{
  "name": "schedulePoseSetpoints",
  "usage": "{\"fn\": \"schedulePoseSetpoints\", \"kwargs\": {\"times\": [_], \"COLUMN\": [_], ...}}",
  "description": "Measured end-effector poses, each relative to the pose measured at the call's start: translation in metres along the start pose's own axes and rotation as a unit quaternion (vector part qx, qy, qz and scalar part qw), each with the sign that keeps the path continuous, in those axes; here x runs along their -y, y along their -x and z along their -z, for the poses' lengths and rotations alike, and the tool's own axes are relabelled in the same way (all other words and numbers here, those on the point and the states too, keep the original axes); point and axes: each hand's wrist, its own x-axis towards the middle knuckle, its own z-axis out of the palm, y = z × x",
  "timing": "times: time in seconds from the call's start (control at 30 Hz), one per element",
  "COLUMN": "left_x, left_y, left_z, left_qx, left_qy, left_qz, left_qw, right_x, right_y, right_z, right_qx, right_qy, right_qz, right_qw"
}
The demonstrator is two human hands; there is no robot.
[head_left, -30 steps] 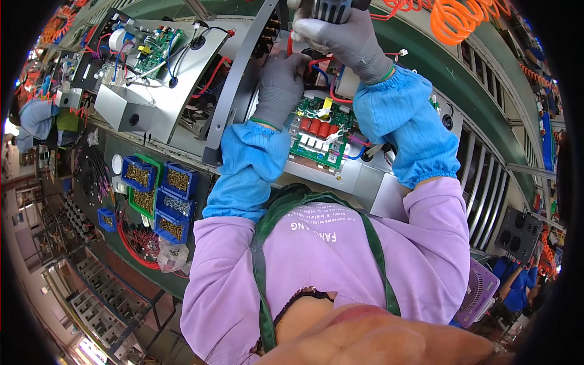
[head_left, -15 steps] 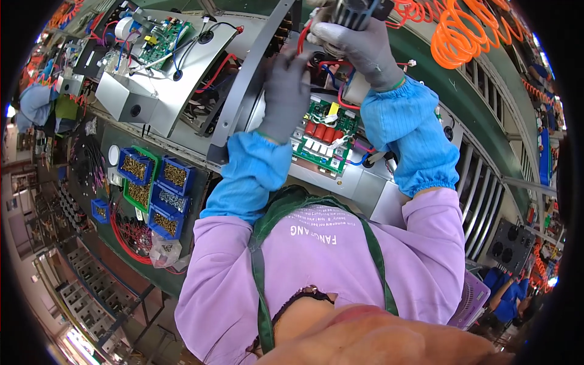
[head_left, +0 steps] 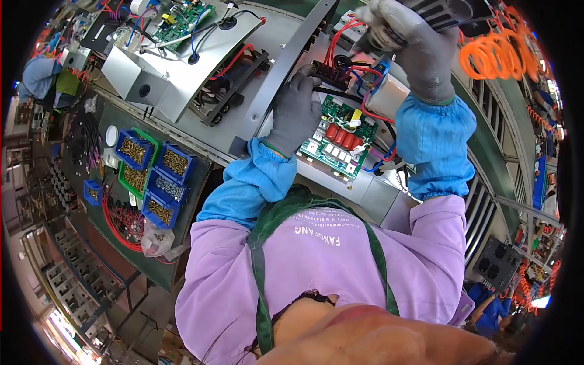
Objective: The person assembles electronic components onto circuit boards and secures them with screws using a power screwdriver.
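My right hand (head_left: pixel 420 48), in a grey glove, is wrapped round a dark power driver (head_left: pixel 447 13) at the top right; its tip is hard to make out. Below it is a black terminal block (head_left: pixel 331 74) with red wires, inside an open metal chassis. My left hand (head_left: pixel 295 112), also gloved, reaches in past the grey side panel (head_left: pixel 283 76), fingers stretched out, fingertips against the left end of the block. Just right of that hand sits a green circuit board (head_left: pixel 344 131) with red components. A pale cylindrical part (head_left: pixel 389 96) stands beyond the board.
A second opened metal unit (head_left: pixel 164 67) lies to the left. Blue bins (head_left: pixel 159 208) of screws and a green tray (head_left: pixel 131 187) stand on the dark green bench. Coiled orange hoses (head_left: pixel 499 58) hang at the upper right, near the driver. Red wires (head_left: pixel 115 234) lie by the bins.
My right hand and the driver have moved to the right, uncovering the terminal block and its red wires. My left hand has shifted slightly, its fingertips now at the block. The chassis appears lower and further right in view.
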Motion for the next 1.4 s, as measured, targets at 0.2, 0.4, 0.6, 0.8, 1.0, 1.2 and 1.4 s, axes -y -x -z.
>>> {"fn": "schedulePoseSetpoints", "kwargs": {"times": [0.2, 0.4, 0.6, 0.8, 1.0, 1.2, 1.4], "left_x": [0.001, -0.007, -0.001, -0.002, -0.003, -0.003, 0.001], "left_y": [0.003, 0.000, -0.001, 0.000, 0.000, -0.002, 0.002], "left_z": [0.004, 0.011, 0.001, 0.006, 0.006, 0.009, 0.003], "left_qx": [0.002, 0.024, 0.029, 0.035, 0.037, 0.031, 0.023], "left_qy": [-0.012, -0.009, -0.026, -0.046, -0.042, -0.029, -0.025], "left_qz": [0.018, 0.033, 0.029, 0.035, 0.041, 0.029, 0.032], "left_qw": [1.000, 0.999, 0.999, 0.998, 0.998, 0.999, 0.999], "right_x": [-0.033, -0.041, -0.052, -0.038, -0.039, -0.039, -0.039], "right_y": [-0.003, 0.007, 0.009, 0.001, 0.006, 0.006, 0.003], "right_z": [-0.025, -0.001, 0.034, -0.002, 0.003, -0.003, -0.004], "right_qx": [-0.218, -0.187, 0.051, -0.147, -0.156, -0.171, -0.212], "right_qy": [0.489, 0.416, 0.249, 0.407, 0.468, 0.427, 0.452], "right_qz": [-0.124, -0.158, 0.047, -0.188, -0.206, -0.189, -0.176], "right_qw": [0.835, 0.876, 0.966, 0.882, 0.845, 0.868, 0.848]}}
